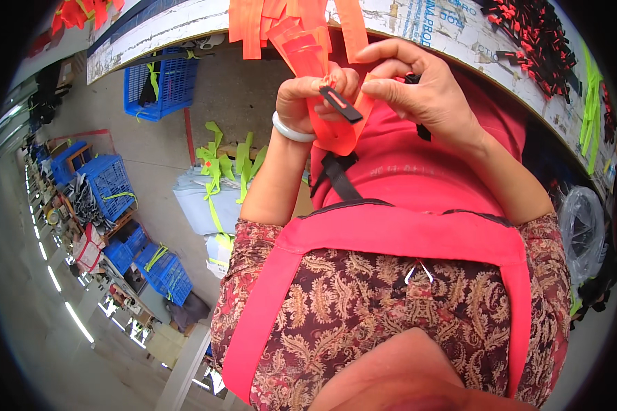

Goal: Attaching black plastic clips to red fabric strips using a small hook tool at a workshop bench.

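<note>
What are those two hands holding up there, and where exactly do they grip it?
Both hold an orange strap carrying a black slide buckle: left hand pinches it beside the buckle, right hand grips its other side.

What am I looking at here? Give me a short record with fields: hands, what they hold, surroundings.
Left hand: pinches an orange strap with a black slider buckle
Right hand: fingers on the strap's other side, gripping a small black part
Wrist: white bangle on the left
Bench: pile of black-and-orange clips
Floor: blue crates, neon green straps

Matt orange cloth strap point(322, 89), smooth black plastic slider point(341, 105).
</note>
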`<state>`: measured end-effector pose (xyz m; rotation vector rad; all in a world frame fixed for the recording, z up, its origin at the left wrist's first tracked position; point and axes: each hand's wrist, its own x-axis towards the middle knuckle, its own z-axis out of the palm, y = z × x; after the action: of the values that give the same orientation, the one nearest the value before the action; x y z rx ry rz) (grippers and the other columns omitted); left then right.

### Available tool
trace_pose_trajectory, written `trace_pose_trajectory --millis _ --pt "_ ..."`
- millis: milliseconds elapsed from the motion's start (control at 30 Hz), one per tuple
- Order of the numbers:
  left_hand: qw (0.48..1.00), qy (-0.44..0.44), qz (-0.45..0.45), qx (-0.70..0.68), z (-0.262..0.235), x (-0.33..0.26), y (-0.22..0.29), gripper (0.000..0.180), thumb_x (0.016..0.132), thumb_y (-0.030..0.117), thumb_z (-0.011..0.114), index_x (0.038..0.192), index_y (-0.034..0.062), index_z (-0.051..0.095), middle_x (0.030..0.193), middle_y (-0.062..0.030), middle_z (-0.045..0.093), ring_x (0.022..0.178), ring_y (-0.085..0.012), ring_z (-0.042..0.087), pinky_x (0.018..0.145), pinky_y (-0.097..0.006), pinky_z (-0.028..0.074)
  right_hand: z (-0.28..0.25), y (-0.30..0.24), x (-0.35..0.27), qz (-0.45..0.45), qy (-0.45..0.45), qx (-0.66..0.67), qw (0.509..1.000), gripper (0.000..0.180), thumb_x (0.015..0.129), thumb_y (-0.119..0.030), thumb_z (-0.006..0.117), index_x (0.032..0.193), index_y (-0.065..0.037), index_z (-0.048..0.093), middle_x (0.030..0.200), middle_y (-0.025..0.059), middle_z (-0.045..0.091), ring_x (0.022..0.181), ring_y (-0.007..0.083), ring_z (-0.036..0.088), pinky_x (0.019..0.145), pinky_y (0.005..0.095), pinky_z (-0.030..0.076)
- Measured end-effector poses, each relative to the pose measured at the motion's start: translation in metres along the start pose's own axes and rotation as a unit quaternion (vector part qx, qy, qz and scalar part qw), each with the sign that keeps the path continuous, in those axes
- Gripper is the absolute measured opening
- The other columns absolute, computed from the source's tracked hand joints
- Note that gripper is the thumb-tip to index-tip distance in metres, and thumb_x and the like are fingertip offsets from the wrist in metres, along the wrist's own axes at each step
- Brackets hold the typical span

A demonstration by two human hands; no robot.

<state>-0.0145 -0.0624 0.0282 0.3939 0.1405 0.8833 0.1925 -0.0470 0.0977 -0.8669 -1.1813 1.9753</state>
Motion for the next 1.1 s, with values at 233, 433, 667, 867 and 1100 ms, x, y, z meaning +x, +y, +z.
trace_pose_trajectory --millis 233,433,667,867,1100 --pt "0.999 0.012 -0.035 -0.008 0.005 0.003 0.004 0.017 0.081 0.018 0.059 0.079 0.0019 0.053 0.072 -0.0048 0.047 0.056 -0.0099 0.039 0.046 -0.022 0.034 -0.012 -0.003 0.002 0.115 -0.032 -0.03 0.992 0.019 0.084 -0.019 0.071 0.095 -0.004 0.065 0.072 -0.0033 0.059 0.056 -0.0013 0.044 0.049 0.0142 0.033" --pt "0.986 0.123 -0.05 0.104 0.029 0.002 0.016 0.018 0.081 0.013 0.063 0.09 -0.0028 0.061 0.077 -0.0072 0.056 0.058 -0.0093 0.044 0.047 -0.023 0.033 -0.01 -0.007 0.0 0.102 -0.004 -0.001 0.995 0.019 0.086 -0.019 0.069 0.097 -0.004 0.065 0.075 -0.0026 0.06 0.059 -0.0008 0.047 0.049 0.0152 0.035" --pt "0.822 0.166 0.029 0.543 0.078 0.005 0.03 0.017 0.079 0.002 0.07 0.095 -0.0013 0.066 0.079 -0.0034 0.066 0.074 -0.0104 0.062 0.062 -0.022 0.048 -0.014 -0.014 -0.005 -0.019 -0.03 -0.084 0.996 0.015 0.088 -0.014 0.066 0.094 -0.001 0.066 0.076 -0.0023 0.06 0.062 0.0007 0.05 0.053 0.0159 0.04" --pt "0.88 0.256 0.043 0.397 0.065 0.003 0.018 0.015 0.079 0.005 0.071 0.092 -0.0002 0.066 0.077 -0.0025 0.065 0.065 -0.0076 0.058 0.057 -0.02 0.043 -0.01 -0.015 -0.006 0.017 -0.017 -0.103 0.994 0.018 0.087 -0.018 0.068 0.091 -0.001 0.066 0.074 -0.0026 0.058 0.059 0.0004 0.047 0.051 0.0169 0.038" --pt "0.902 0.225 0.002 0.368 0.057 0.003 0.021 0.016 0.078 0.007 0.072 0.091 0.0005 0.066 0.076 -0.0027 0.064 0.062 -0.0072 0.055 0.053 -0.02 0.04 -0.011 -0.017 -0.007 0.046 -0.028 -0.125 0.991 0.02 0.086 -0.021 0.07 0.09 -0.002 0.067 0.072 -0.0038 0.057 0.058 0.0001 0.046 0.049 0.0168 0.036"
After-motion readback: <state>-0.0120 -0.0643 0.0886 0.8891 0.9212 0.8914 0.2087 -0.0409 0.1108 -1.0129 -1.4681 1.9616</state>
